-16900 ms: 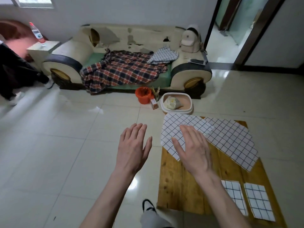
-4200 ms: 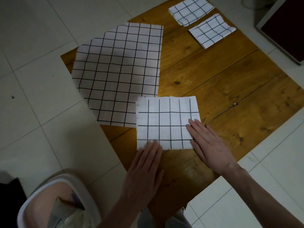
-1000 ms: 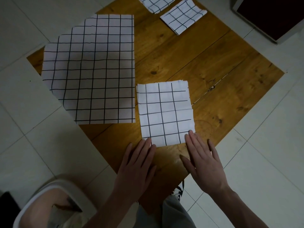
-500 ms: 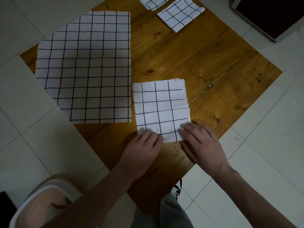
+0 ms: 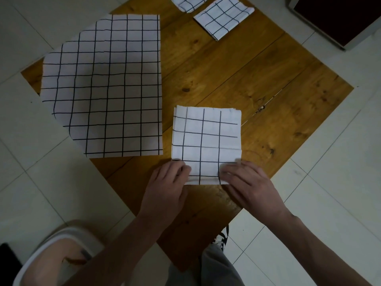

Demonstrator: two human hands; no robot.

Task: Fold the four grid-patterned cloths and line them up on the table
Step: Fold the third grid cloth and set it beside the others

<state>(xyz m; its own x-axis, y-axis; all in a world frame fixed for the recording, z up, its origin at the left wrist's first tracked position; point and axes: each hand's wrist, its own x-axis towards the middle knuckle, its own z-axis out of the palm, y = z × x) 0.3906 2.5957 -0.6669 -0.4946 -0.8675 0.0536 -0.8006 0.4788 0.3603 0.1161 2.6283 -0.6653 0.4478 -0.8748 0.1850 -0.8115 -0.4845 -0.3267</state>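
A partly folded grid cloth (image 5: 206, 139) lies near the front of the low wooden table (image 5: 237, 75). My left hand (image 5: 167, 186) pinches its near left corner and my right hand (image 5: 247, 186) pinches its near right corner, lifting the near edge a little off the wood. A large unfolded grid cloth (image 5: 107, 85) lies spread to the left, hanging past the table's edge. Two small folded grid cloths (image 5: 223, 17) (image 5: 188, 3) lie side by side at the far end, the farther one cut off by the frame.
A white tub (image 5: 51, 250) sits on the tiled floor at the lower left. A dark cabinet (image 5: 340, 17) stands at the upper right. My leg and a shoe (image 5: 222, 240) are under the table's near corner.
My fingers went from lying flat at the cloth's near edge to curling round its two near corners. The near edge is now raised slightly.
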